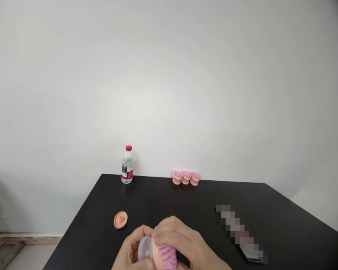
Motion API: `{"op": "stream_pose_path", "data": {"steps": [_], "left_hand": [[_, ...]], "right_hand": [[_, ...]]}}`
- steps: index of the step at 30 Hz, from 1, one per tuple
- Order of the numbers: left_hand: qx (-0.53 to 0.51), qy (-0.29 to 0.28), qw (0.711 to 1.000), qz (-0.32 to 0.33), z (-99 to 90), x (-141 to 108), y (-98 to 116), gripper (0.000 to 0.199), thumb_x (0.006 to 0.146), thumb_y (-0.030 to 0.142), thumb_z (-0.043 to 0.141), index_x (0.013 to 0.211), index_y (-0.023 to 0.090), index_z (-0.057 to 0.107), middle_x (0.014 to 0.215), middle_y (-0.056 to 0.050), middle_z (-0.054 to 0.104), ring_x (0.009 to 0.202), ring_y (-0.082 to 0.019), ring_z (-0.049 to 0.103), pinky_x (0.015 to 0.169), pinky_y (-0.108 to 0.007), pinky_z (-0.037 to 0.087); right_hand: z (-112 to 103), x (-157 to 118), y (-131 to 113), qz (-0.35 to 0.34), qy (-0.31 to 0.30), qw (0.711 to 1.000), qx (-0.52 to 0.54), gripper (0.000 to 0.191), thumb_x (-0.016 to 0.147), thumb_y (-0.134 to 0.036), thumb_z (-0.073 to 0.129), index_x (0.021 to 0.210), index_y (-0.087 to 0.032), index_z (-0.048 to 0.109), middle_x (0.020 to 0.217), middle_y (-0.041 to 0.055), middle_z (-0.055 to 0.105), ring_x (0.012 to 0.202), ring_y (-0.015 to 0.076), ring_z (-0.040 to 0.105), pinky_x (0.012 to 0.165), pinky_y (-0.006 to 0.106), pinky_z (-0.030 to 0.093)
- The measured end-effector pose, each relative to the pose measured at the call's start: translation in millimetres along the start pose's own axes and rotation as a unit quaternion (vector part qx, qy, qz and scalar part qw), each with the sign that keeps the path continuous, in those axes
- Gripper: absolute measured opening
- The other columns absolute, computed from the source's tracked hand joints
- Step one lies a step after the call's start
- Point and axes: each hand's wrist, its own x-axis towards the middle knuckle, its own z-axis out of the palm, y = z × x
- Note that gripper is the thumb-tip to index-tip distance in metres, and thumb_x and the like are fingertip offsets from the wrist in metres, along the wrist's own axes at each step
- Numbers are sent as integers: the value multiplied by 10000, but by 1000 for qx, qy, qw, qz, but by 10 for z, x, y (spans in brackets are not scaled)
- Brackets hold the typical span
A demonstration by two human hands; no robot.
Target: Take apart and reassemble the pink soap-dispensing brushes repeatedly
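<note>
White-painted wall (169,82) fills most of the view and drops behind a black tabletop (163,198), with a worn skirting board (22,238) visible low on the left. Near the table's far edge, a plastic water bottle (127,165) stands upright, with a red cap and a red-and-green label. Well to its right, three small massage brushes (186,177) sit in a tight row, touching one another, their peach bases facing the person and their pink bristles tilted upward. Closer to the person and left of centre, a round peach disc (120,220) lies flat on the table, with a small raised nub at its middle. Over on the right, a long object (239,232) is pixelated beyond recognition, and a dark edge (249,255) sticks out at its near end, too hidden to name.

At the near side of the table, the person holds a fourth brush (157,252) between both hands, just in from the edge. Its clear plastic cup (145,249) points toward the left, and its pink bristles (166,257) face down and to the right. The left hand (129,252) curls around the cup, while the right hand (180,238) arches over the peach rim with its fingers pressed together. The fingertips of the two hands meet at the top of the brush.
</note>
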Motion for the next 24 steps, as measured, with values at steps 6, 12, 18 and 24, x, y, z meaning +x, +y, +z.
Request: {"op": "stream_pose_path", "data": {"steps": [6, 12, 18, 24], "left_hand": [[-77, -34, 995, -46, 60, -12, 35, 447, 600, 446, 913, 811, 173, 628, 705, 42, 467, 571, -58, 418, 583, -205, 376], [-46, -56, 997, -24, 17, 25, -50, 479, 643, 476, 894, 894, 208, 586, 593, 77, 487, 507, -42, 370, 514, -178, 274], [-11, -23, 999, 29, -28, 30, -160, 462, 636, 409, 911, 940, 205, 629, 730, 42, 567, 635, -78, 451, 600, -196, 344], [11, 35, 996, 77, -19, 1, -199, 484, 575, 325, 947, 975, 264, 681, 950, 11, 588, 786, -136, 538, 675, -237, 413]], "right_hand": [[-13, 15, -39, -117, -45, 992, -13, 247, 1016, -200, 556, 1242, -293, 586, 1130, 46, 730, 1112, 185, 637, 969, 295, 552], [-48, -3, -165, -30, -21, 994, -103, 186, 1020, -264, 529, 1176, -274, 629, 1049, 79, 720, 988, 244, 635, 809, 349, 596], [-72, -27, -194, 1, -26, 990, -138, 236, 970, -214, 597, 1196, -280, 602, 1079, 83, 713, 979, 269, 640, 815, 381, 588], [-17, -53, -147, 3, 11, 992, -127, 187, 999, -373, 563, 979, -194, 615, 972, 80, 693, 862, 227, 624, 758, 341, 569]]}}
